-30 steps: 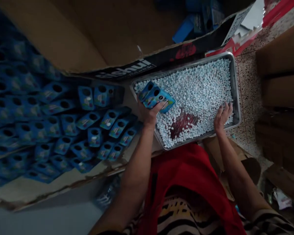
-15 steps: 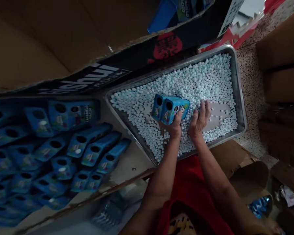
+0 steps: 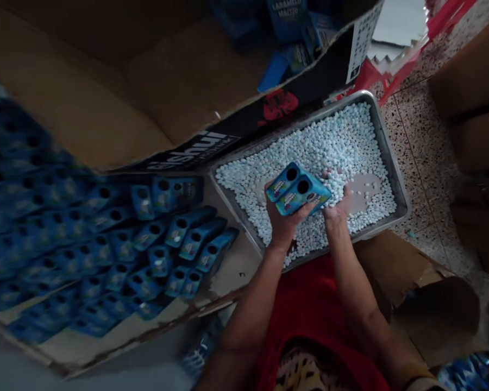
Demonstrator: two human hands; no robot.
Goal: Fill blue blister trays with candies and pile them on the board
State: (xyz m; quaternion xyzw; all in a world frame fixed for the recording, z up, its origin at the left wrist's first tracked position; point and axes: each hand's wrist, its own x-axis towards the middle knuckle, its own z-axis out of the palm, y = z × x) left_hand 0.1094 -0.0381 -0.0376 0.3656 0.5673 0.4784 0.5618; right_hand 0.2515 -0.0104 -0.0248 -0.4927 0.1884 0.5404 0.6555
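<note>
My left hand (image 3: 285, 225) grips two small blue candy boxes (image 3: 295, 202) side by side, their dark round holes facing up. Close to their right side, my right hand (image 3: 339, 209) is turned palm up and cups a heap of small white and pale-blue candies (image 3: 334, 182). Both hands are over a metal tray (image 3: 398, 187) spread with loose candies of the same kind. A bare patch of the tray's bottom shows to the right of my right hand.
Many blue boxes (image 3: 118, 244) stand in rows on the table (image 3: 228, 274) at the left. A large open carton (image 3: 179, 81) with more blue boxes inside borders the tray at the back. Brown cartons (image 3: 468, 81) stand on the speckled floor at the right.
My right hand has turned from palm down on the candies to palm up with a heap in it. The boxes in my left hand have moved right, nearer to it. The view has shifted.
</note>
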